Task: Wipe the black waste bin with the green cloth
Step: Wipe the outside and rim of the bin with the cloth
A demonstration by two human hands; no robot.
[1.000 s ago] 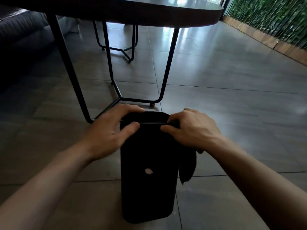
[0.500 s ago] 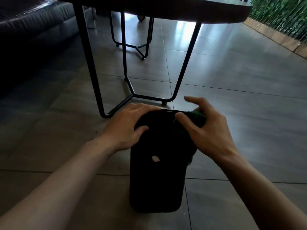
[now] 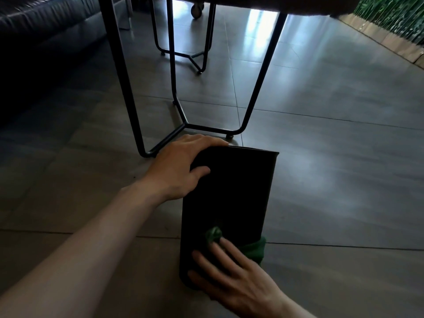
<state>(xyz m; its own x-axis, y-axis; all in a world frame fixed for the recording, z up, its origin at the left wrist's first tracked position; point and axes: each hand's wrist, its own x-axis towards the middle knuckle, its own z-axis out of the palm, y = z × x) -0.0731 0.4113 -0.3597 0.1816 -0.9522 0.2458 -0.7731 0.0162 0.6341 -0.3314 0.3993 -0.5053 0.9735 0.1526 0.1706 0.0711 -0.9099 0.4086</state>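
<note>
The black waste bin (image 3: 231, 191) stands on the tiled floor just in front of me, tall and narrow, its near face towards me. My left hand (image 3: 181, 166) grips the bin's top left rim, thumb on the near face. Low on that face, close to the base, my right hand (image 3: 231, 276) presses the green cloth (image 3: 253, 249) flat with fingers spread. The cloth shows as a bunched tip above my fingers and a fold past the bin's lower right edge; the rest is hidden under my palm.
A table with thin black metal legs (image 3: 259, 83) stands right behind the bin, its foot (image 3: 229, 135) almost touching the rim. A dark sofa (image 3: 41, 31) fills the far left. A green plant wall with a wooden base (image 3: 390, 35) runs along the far right.
My right hand has slid with the cloth from the bin's top rim down the near face to the base. My left hand stays on the top left rim. The view tipped lower.
</note>
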